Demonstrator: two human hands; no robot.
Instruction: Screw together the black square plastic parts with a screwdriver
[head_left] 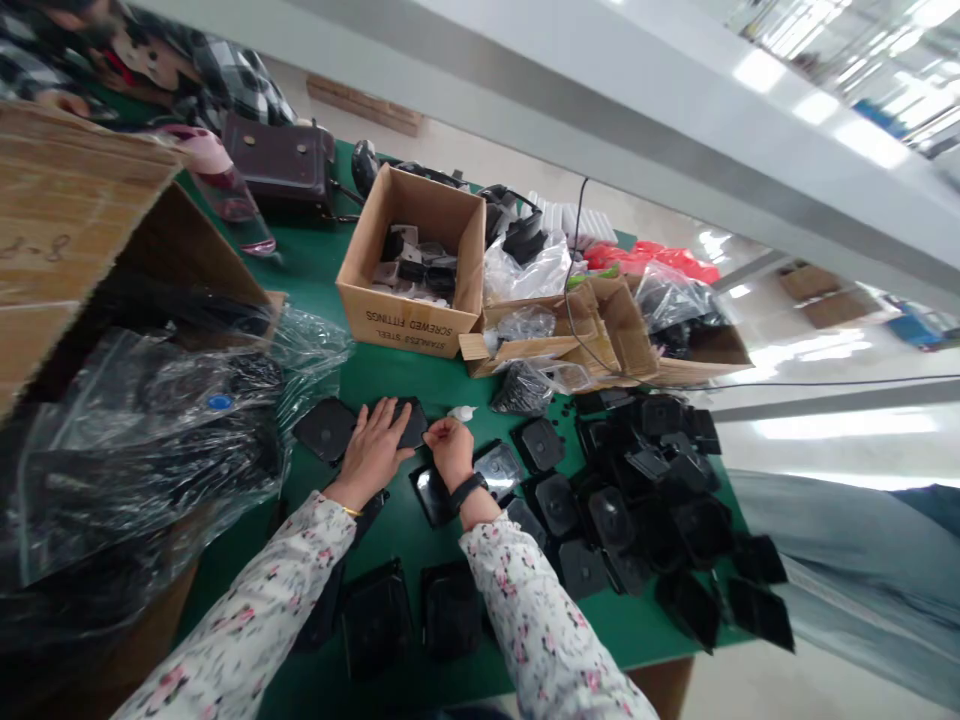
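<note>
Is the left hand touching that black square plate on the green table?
Touching. The head view shows the left hand lying flat on the black square plate, its fingers covering most of the plate's top.

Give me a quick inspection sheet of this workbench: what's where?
Surface: green table, crowded.
Job's things: left hand flat on a black square plate; right hand closed beside it, contents unclear.
Clutter: pile of black plates; open carton of parts; plastic bags; white scrap.
Grippers: bare hands, floral sleeves; black wristband on right.
Cables: black cable across the boxes.
Surroundings: another person's checked sleeve top left.
</note>
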